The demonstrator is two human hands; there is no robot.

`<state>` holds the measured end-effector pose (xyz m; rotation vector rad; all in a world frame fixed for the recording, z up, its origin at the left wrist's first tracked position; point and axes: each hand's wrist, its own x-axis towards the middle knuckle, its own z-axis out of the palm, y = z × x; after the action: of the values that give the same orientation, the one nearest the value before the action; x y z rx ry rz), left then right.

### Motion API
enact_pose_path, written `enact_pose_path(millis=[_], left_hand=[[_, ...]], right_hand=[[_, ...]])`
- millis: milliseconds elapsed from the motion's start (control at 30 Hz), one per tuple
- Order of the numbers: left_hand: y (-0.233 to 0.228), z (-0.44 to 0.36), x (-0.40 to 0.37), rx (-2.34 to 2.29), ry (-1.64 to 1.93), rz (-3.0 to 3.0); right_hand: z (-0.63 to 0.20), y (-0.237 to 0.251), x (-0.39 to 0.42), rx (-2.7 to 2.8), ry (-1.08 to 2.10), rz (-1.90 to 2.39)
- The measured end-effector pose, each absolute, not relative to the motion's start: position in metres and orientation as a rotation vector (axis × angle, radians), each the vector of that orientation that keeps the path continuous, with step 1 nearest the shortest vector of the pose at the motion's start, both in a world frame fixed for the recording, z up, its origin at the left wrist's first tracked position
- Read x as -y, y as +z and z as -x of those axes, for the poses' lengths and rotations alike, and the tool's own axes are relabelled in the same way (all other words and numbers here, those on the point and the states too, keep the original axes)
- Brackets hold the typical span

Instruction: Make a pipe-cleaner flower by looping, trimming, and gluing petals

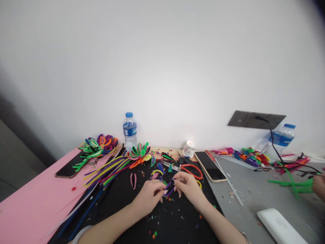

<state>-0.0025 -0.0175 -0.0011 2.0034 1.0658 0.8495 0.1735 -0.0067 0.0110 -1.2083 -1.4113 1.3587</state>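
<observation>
My left hand (149, 196) and my right hand (186, 184) meet over a black mat (162, 223), and both pinch the same short purple pipe cleaner piece (169, 187) between fingertips and thumb, one hand at each end. The piece slants between them, just above the mat, a little nearer to me than the orange-handled scissors (189, 168).

Taking the scissors as the landmark: right beside them on the right lies a smartphone (210, 165), face up with a dark screen. Just behind them, by the wall, a small white cup (188, 149) lies on its side. To their left lie small bent pieces in green, yellow and blue, then a pink loop (133, 180), then a sheaf of straight pipe cleaners (108, 173) in many colours. Behind that sheaf stands a water bottle (130, 130) with a blue cap, upright against the wall. Far to the right of the scissors, at the frame's edge, another person's hand (319, 185) touches a green pipe cleaner shape (294, 185).
</observation>
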Motion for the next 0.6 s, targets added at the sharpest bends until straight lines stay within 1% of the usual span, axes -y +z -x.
enact_pose_path(millis=[233, 467, 600], left_hand=[[0.0006, 0.0035, 0.0183, -1.016, 0.862, -2.004], [-0.0055, 0.0022, 0.0131, -0.923, 0.946, -1.471], [-0.0066, 0.0016, 0.0112, -0.898, 0.988, -1.353]], right_hand=[[-0.1761, 0.0101, 0.0072, 1.514, 1.320, 1.227], [-0.1720, 0.0148, 0.0107, 1.366, 1.225, 1.196], [-0.1681, 0.0142, 0.0133, 1.325, 1.275, 1.145]])
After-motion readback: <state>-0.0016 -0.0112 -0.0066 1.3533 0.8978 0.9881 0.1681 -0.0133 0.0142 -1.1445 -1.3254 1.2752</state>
